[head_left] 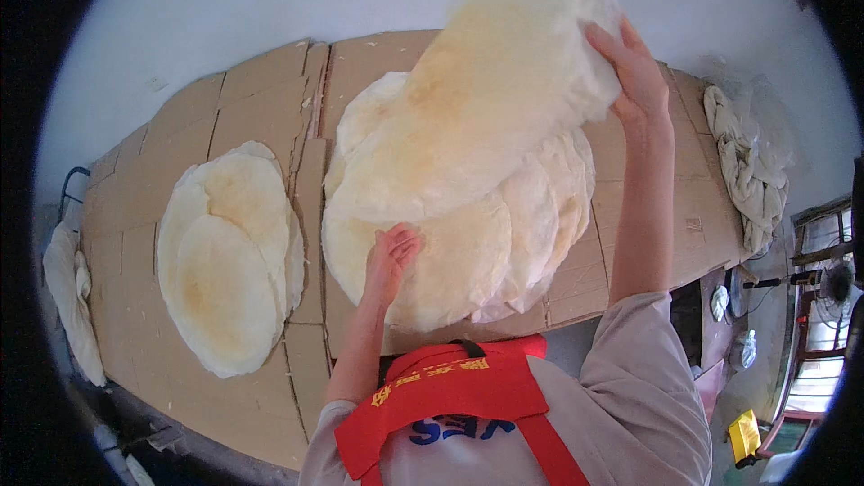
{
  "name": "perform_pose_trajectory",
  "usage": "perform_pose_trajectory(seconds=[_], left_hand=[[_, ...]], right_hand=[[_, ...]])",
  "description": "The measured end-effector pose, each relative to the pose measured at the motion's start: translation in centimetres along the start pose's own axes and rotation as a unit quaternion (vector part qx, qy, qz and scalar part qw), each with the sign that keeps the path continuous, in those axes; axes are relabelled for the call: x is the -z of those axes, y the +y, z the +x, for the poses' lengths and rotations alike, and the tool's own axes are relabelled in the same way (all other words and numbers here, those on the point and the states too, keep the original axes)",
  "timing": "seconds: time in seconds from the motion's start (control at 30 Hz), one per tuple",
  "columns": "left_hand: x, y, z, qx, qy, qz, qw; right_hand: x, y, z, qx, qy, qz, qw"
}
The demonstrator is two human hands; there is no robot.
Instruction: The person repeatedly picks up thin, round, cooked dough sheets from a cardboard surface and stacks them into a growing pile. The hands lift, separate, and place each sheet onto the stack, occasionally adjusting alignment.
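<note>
My right hand (637, 72) grips the upper right edge of a large, thin, round flatbread (481, 99), pale with browned patches. That flatbread is raised and tilted above a broad stack of similar flatbreads (450, 261); its far edge is blurred. Just below its near edge, my left hand (393, 256) is over the front of the stack. The left fingers are slightly curled and hold nothing that I can see; whether they touch the top flatbread is unclear. A smaller pile of flatbreads (220, 279) lies to the left.
Flattened cardboard sheets (135, 306) cover the table, with a raised seam between the two piles. A crumpled cream cloth (745, 162) lies at the right end, another cloth (67, 288) at the left. A white wall (243, 9) stands behind. At far right is a fan (835, 281).
</note>
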State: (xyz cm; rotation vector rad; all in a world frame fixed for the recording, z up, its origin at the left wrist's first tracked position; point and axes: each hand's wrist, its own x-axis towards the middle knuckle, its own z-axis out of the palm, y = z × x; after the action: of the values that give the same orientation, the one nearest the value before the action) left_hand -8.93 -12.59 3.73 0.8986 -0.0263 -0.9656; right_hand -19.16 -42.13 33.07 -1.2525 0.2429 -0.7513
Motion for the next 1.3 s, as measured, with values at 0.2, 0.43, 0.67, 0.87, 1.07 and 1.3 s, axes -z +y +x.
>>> perform_pose_trajectory(seconds=[0.2,0.43,0.67,0.87,1.07,1.3], left_hand=[[-0.6,0.5,-1.6,0.054,0.008,-0.182,0.982],[1.6,-0.4,0.9,0.061,-0.029,0.122,0.99],[-1.5,8.5,0.9,-0.09,0.015,0.188,0.978],[1.9,25.6,-9.5,-0.301,0.162,0.2,0.918],[13.9,28.7,-17.4,-0.305,0.341,0.252,0.853],[18.3,15.6,-27.2,-0.244,0.387,0.265,0.849]], right_hand=[[13.2,13.7,-8.0,-0.203,0.092,-0.038,0.974],[16.7,22.0,-18.9,-0.363,0.207,-0.007,0.908],[9.3,19.9,-15.9,-0.336,0.062,-0.052,0.938],[-9.1,20.4,-4.6,-0.29,-0.136,0.023,0.947],[-19.9,31.3,-2.5,-0.346,-0.204,0.134,0.906],[-8.8,28.3,-7.1,-0.276,-0.017,-0.194,0.941]])
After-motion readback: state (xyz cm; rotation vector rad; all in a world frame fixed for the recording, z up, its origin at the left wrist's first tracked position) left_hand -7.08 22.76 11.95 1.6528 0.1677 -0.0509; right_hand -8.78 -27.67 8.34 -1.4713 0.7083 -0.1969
